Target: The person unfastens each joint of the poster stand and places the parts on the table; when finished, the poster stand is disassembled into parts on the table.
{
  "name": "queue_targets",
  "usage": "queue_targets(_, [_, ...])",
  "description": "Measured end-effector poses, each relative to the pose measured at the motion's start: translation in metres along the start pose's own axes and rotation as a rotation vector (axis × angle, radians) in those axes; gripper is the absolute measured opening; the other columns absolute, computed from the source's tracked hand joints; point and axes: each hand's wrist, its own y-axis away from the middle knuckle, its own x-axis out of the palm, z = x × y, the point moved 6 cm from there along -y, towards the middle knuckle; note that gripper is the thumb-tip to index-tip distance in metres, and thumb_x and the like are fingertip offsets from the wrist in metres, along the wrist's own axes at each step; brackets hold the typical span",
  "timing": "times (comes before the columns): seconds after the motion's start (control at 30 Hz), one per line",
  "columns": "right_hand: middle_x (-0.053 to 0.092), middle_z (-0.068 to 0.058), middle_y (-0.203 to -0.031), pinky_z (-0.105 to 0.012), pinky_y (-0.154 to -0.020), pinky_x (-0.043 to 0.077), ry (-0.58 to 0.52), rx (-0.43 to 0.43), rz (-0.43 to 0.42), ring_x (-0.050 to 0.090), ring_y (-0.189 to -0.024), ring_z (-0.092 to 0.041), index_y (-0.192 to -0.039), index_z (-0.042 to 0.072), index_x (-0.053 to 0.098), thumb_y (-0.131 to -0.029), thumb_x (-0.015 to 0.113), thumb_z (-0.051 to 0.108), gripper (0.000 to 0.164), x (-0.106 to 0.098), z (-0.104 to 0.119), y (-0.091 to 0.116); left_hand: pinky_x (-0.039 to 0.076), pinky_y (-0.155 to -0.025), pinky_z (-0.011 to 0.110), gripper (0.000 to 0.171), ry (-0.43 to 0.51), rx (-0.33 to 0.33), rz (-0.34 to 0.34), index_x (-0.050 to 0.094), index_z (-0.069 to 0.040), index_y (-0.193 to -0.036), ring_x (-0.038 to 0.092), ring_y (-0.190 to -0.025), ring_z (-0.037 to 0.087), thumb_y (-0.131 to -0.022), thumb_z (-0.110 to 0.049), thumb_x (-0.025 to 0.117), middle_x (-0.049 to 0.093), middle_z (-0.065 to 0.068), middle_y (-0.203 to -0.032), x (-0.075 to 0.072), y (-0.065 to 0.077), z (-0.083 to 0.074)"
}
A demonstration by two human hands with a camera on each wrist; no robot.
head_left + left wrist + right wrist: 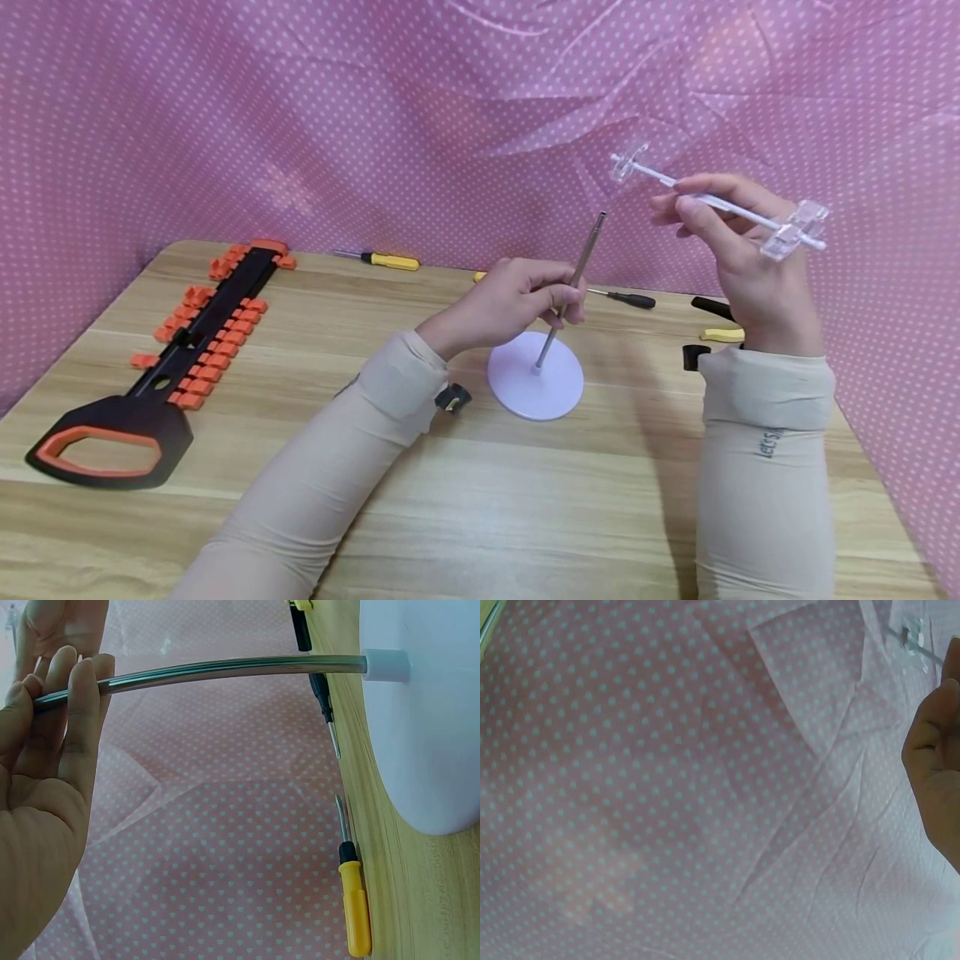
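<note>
Beige sleeves, folded cuffs, small dark lettering

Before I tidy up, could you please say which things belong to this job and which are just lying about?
Apparently in use:
metal rod, held
round white base, beneath it
white bar with clear ends, held

Apparently idle, among others:
two yellow-handled screwdrivers
black-handled screwdriver
black-and-orange rack

One inscription is legible: dark lettering on the person's right sleeve, seen in the head view. It reads "Let's", followed by what appears to be an S (the remaining characters, at the edge of the turned-back cuff, cannot be made out). The line runs sideways, up the forearm towards the cuff.
</note>
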Motion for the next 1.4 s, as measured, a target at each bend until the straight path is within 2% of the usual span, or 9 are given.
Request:
queue_targets(0.27, [0.079,-0.006,-0.123,-0.024,-0.09,0.057,0.13,0.096,0.143,0.076,-0.109,-0.017,-0.132,-0.005,0.07,-0.104,0.064,0.003,0.029,-0.004,0.001,0.007,0.067,-0.081,0.032,0.019,-0.008,0.009,0.001,0.073,-0.001,-0.111,0.074,-0.094,0.018,-0.11,-0.011,0.057,0.076,0.01,-0.096,0.0,0.0,0.0])
queue_targets(0.53, [0.08,-0.004,-0.12,-0.023,-0.085,0.056,0.168,0.22,0.128,0.073,-0.107,-0.02,-0.132,-0.001,0.072,-0.109,0.06,0.022,0.034,-0.006,-0.006,0.007,0.066,-0.081,0.031,0.02,-0.008,-0.002,0.002,0.073,-0.001,-0.114,0.074,-0.094,0.019,-0.11,-0.011,0.056,0.077,0.011,-0.098,-0.001,0.001,-0.001])
queue_targets(0.67, [0.082,-0.003,-0.11,-0.022,-0.087,0.054,0.152,0.243,0.082,0.075,-0.099,-0.017,-0.126,-0.004,0.074,-0.105,0.069,0.02,0.033,-0.008,-0.011,0.005,0.066,-0.081,0.031,0.02,-0.017,0.002,0.001,0.073,-0.001,-0.114,0.074,-0.094,0.018,-0.11,-0.011,0.056,0.077,0.01,-0.098,-0.001,0.001,-0.001])
queue_targets(0.77, [0.083,0.0,-0.103,-0.019,-0.074,0.057,0.213,0.283,0.055,0.074,-0.085,-0.013,-0.12,-0.003,0.076,-0.099,0.076,0.015,0.028,-0.012,-0.016,0.004,0.067,-0.082,0.032,0.02,-0.019,0.005,0.0,0.073,-0.002,-0.114,0.074,-0.094,0.018,-0.11,-0.011,0.056,0.078,0.01,-0.098,-0.001,0.001,-0.001])
queue_targets(0.87, [0.083,0.005,-0.098,-0.018,-0.06,0.056,0.377,0.333,0.07,0.068,-0.074,-0.009,-0.118,0.004,0.079,-0.097,0.079,0.017,0.025,-0.016,-0.021,0.004,0.067,-0.082,0.032,0.019,-0.018,0.003,0.003,0.073,-0.002,-0.113,0.074,-0.094,0.018,-0.11,-0.011,0.056,0.078,0.01,-0.098,0.0,0.001,0.0])
queue_targets(0.93, [0.082,0.007,-0.096,-0.019,-0.058,0.055,0.476,0.368,0.101,0.066,-0.07,-0.008,-0.119,0.008,0.08,-0.097,0.08,0.02,0.025,-0.017,-0.024,0.005,0.067,-0.082,0.032,0.019,-0.018,0.002,0.004,0.073,-0.002,-0.114,0.074,-0.094,0.018,-0.11,-0.011,0.056,0.077,0.01,-0.098,0.0,0.0,0.0])
queue_targets(1.03, [0.081,0.007,-0.094,-0.023,-0.06,0.058,0.564,0.443,0.162,0.07,-0.072,-0.011,-0.123,0.012,0.078,-0.097,0.08,0.025,0.028,-0.018,-0.029,0.007,0.067,-0.082,0.033,0.02,-0.018,0.0,0.004,0.073,-0.002,-0.114,0.074,-0.093,0.018,-0.11,-0.011,0.056,0.077,0.01,-0.098,0.0,0.0,0.0])
queue_targets(1.2, [0.079,0.004,-0.093,-0.026,-0.071,0.059,0.714,0.551,0.329,0.072,-0.08,-0.017,-0.131,0.014,0.072,-0.101,0.075,0.027,0.033,-0.019,-0.041,0.011,0.066,-0.082,0.032,0.02,-0.013,-0.003,0.008,0.073,-0.001,-0.114,0.074,-0.094,0.019,-0.11,-0.011,0.056,0.077,0.011,-0.098,0.0,0.0,-0.002])
queue_targets(1.4, [0.078,-0.004,-0.098,-0.029,-0.078,0.062,0.738,0.601,0.488,0.073,-0.082,-0.021,-0.127,0.005,0.071,-0.103,0.07,0.016,0.027,-0.012,-0.063,0.013,0.066,-0.082,0.032,0.019,-0.016,-0.009,0.008,0.073,-0.001,-0.113,0.074,-0.095,0.019,-0.11,-0.011,0.056,0.077,0.01,-0.098,0.0,0.001,-0.002])
